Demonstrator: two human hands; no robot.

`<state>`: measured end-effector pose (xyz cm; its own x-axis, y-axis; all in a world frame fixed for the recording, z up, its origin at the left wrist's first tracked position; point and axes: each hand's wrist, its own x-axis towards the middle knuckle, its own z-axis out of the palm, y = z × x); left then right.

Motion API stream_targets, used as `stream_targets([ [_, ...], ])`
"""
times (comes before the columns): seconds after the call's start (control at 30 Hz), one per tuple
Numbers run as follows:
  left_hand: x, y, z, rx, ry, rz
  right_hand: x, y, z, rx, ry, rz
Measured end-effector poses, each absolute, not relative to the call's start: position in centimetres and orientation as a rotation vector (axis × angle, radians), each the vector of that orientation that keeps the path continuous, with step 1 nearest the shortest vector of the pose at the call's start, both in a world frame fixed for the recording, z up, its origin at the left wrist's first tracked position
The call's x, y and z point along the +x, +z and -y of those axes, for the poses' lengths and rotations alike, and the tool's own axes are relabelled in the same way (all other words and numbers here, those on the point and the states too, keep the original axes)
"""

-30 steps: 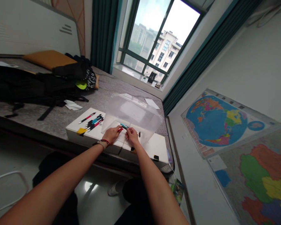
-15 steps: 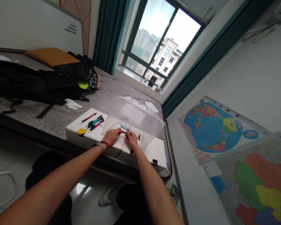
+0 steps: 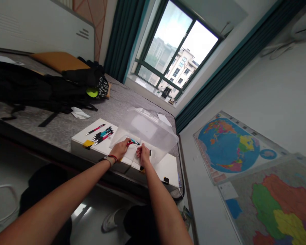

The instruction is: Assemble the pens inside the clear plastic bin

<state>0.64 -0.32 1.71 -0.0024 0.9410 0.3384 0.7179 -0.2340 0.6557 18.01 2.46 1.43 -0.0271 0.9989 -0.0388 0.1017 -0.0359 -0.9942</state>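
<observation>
My left hand (image 3: 120,149) is closed on a red pen (image 3: 130,143) inside the mouth of a clear plastic bin (image 3: 153,127). A blue pen (image 3: 134,141) is just beyond the red one; whether they touch I cannot tell. My right hand (image 3: 143,154) is beside the pens with its fingers curled together, and what they hold, if anything, is too small to make out. A small dark piece (image 3: 150,152) shows just right of that hand. To the left, several red, blue and black pens (image 3: 103,134) lie on a white box (image 3: 79,135).
Beneath the bin, white boxes line the table's front edge. A crumpled tissue (image 3: 80,113) and a black backpack (image 3: 48,88) are on the grey table (image 3: 124,97) at left. Paper (image 3: 164,119) lies behind the bin. The wall with maps (image 3: 229,146) borders the right side.
My right hand has drawn slightly down and away from the red pen's end, its fingers turned more upward. My left hand keeps its grip. The view has shifted a little.
</observation>
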Motion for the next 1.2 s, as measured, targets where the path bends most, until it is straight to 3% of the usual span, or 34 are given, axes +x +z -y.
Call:
stream_targets([
  [0.2, 0.4, 1.5, 0.2, 1.938, 1.18, -1.716, 17.2, 1.7, -2.0, -1.487, 0.835, 1.887],
  [0.37, 0.2, 1.6, 0.1, 1.909, 1.214, -1.773, 18.0, 4.6, -3.5, -1.579, 0.825, 2.009],
  [0.5, 0.1, 1.2, -0.1, 1.871, 1.265, -1.818, 19.4, 8.6, -5.7, -1.674, 0.304, 2.198],
  [0.67, -0.1, 1.0, -0.4, 1.784, 1.273, -1.821, 18.7, 10.6, -7.0, -1.569, 0.067, 2.733],
  [0.97, -0.3, 1.2, -0.4, 1.675, 1.344, -1.777, 16.1, 9.0, -7.6, -1.552, -0.074, 3.119],
  [1.2, -0.3, 0.8, -0.6, 1.664, 1.366, -1.725, 15.9, 8.4, -8.1, -1.537, 0.138, 2.983],
])
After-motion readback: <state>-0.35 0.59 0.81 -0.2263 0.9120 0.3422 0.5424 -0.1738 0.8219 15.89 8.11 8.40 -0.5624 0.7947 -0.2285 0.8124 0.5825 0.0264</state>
